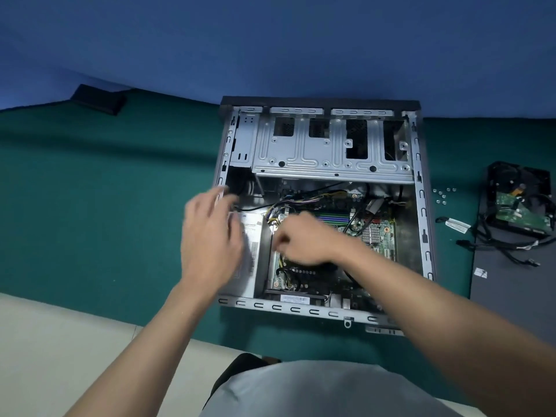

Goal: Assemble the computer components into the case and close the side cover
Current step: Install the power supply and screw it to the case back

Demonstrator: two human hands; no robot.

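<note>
While left hand (210, 236) hovers open, right hand (301, 239) curled among cables (274, 214)

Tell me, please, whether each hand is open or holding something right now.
Left hand: open, fingers straight.
Right hand: fingers curled; any hold cannot be told.

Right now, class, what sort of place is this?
Probably a computer repair or training bench: an open computer case on a green mat, a loose hard drive, screws and side cover beside it.

Left hand (210, 236) and right hand (304, 239) bare, forearms uncovered. Light grey shirt (325, 392) at lower centre of frame; dark garment (240, 367), possibly trousers, adjoining its upper left.
</note>
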